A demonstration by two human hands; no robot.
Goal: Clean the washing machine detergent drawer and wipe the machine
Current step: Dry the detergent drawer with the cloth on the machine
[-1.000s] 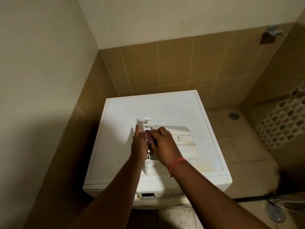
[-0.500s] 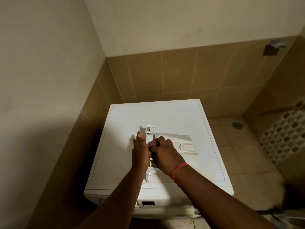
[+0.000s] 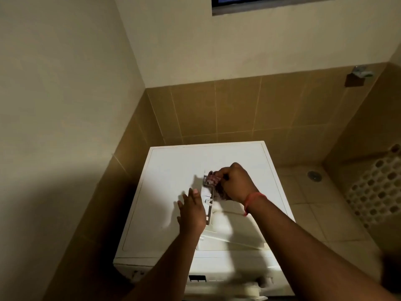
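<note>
The white plastic detergent drawer (image 3: 207, 200) lies on the white washing machine top (image 3: 171, 192), long axis running away from the person, left hand (image 3: 192, 210) flat and open beside it, right hand (image 3: 235, 183) clenching a pinkish cloth (image 3: 211, 177) at its far end

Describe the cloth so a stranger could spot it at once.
Find the white washing machine in the tiled corner; the detached detergent drawer lies on its top. At the drawer's far end, the right hand presses a small bunched cloth against it. It is the only pinkish, crumpled thing among white plastic.
</note>
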